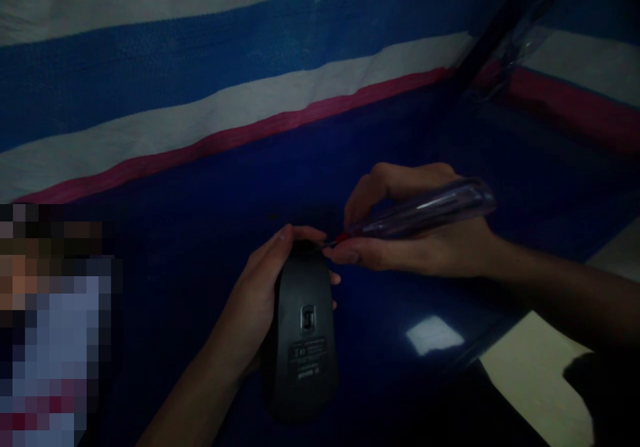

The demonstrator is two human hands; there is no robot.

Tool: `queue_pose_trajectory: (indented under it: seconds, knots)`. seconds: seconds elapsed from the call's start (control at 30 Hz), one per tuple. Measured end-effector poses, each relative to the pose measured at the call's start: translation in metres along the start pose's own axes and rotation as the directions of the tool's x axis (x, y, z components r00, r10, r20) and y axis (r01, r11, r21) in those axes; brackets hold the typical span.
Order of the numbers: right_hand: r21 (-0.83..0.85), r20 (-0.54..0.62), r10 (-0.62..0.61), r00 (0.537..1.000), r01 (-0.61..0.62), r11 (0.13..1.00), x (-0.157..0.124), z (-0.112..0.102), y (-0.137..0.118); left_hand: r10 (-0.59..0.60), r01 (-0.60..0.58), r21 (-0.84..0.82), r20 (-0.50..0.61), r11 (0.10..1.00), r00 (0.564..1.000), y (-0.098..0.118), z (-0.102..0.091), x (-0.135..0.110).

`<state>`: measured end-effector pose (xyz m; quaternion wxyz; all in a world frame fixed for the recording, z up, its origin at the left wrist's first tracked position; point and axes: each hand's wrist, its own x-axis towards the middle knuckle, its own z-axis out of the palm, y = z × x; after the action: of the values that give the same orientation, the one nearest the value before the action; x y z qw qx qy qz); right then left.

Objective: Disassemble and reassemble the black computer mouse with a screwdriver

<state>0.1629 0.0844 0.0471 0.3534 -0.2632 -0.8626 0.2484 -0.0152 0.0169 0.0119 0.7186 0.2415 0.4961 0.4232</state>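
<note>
1. The blue table (300, 167) spreads beneath the black device (307, 353).
2. Your left hand (263, 273) clasps the black device; your right hand (425, 255), at its far end, pinches a screwdriver (425, 213).
3. The screwdriver apparently works there; next calls for steadiness.

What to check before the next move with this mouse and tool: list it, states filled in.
1. Left hand steadying mouse: ok, wrapped around it.
2. Underside facing up: ok, sensor and label show.
3. Right hand holding tool: ok.
4. Tip seated: cannot tell, too dark.
5. Left fingers clear of tip: not ok, one lies close.
6. Lighting: not ok, dim.
</note>
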Motion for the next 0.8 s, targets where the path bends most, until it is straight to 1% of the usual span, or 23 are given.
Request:
queue_pose_trajectory:
  seconds: [0.13,0.3,0.43,0.6,0.7,0.73,0.8]
  knots:
    - [0.031,-0.017,0.012,1.000,-0.011,0.999,0.001,-0.001,0.001,0.013,-0.014,-0.024,-0.030,1.000,0.999,0.002,0.002,0.001]
    - [0.076,-0.054,0.041,0.998,-0.037,0.996,0.001,-0.003,0.002,-0.032,0.029,-0.036,-0.070,0.999,0.997,0.003,0.004,-0.001]
    - [0.086,-0.069,0.058,0.996,-0.052,0.995,-0.001,-0.003,0.002,-0.039,0.037,-0.031,-0.068,0.999,0.997,0.003,0.004,-0.003]
    - [0.073,-0.111,0.078,0.991,-0.070,0.995,0.000,-0.004,-0.001,-0.011,0.007,-0.086,-0.054,0.996,0.998,0.002,0.004,0.000]
    - [0.077,-0.196,0.050,0.979,-0.035,0.996,0.004,-0.006,0.005,0.035,-0.038,-0.090,-0.030,0.995,0.999,0.000,0.002,0.001]
    - [0.075,-0.232,0.038,0.972,-0.021,0.997,0.007,-0.007,0.009,0.045,-0.047,-0.080,-0.022,0.996,0.999,-0.001,0.001,0.001]
    - [0.050,-0.264,0.053,0.963,-0.041,0.998,0.012,-0.010,0.023,0.045,-0.046,-0.061,-0.015,0.997,0.999,-0.002,0.000,0.001]
